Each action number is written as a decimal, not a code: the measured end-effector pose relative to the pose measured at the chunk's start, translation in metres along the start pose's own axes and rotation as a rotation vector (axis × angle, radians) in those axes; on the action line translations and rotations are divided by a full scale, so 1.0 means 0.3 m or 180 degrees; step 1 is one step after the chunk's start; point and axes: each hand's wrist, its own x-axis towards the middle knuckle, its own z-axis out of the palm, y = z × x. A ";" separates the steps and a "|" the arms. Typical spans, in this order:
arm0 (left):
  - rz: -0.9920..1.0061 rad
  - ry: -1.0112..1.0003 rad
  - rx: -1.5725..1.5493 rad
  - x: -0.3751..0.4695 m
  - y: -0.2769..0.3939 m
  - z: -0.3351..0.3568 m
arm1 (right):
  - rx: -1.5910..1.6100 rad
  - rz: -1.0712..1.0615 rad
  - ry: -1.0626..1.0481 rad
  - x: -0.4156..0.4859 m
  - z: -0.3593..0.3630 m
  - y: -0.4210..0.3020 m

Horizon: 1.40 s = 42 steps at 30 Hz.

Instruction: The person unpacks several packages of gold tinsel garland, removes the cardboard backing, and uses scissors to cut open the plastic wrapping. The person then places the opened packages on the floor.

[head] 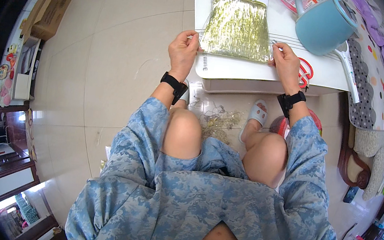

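A clear plastic bag holding gold tinsel fringe [237,26] lies at the near edge of the white table [227,66]. My left hand [185,49] pinches the bag's near left corner between thumb and fingers. On the other side, my right hand [285,63] pinches the near right corner. The fringe strands run toward me from a folded band at the far end. Red-handled scissors [305,72] lie on the table just right of my right hand, partly hidden by it.
A blue kettle [326,25] stands at the table's right, beside a white long-handled tool [349,72]. Loose tinsel scraps [222,122] litter the floor between my feet. A sofa with a dotted cover [370,84] flanks the table's right. A cardboard box [51,12] sits far left.
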 end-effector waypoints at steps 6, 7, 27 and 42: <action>-0.0011 0.0060 0.0113 0.009 -0.011 0.009 | -0.0063 0.0012 0.0016 0.003 0.009 -0.004; -0.0047 0.0044 0.0136 0.011 -0.012 0.009 | -0.0062 0.0008 0.0018 0.003 0.009 -0.005; 0.0483 0.0146 0.2557 0.020 -0.010 0.032 | -0.2424 -0.0301 -0.0037 0.005 0.043 -0.059; 0.2051 -0.1632 0.3106 -0.048 0.070 0.117 | -0.2642 -0.2546 -0.0714 -0.128 0.190 -0.084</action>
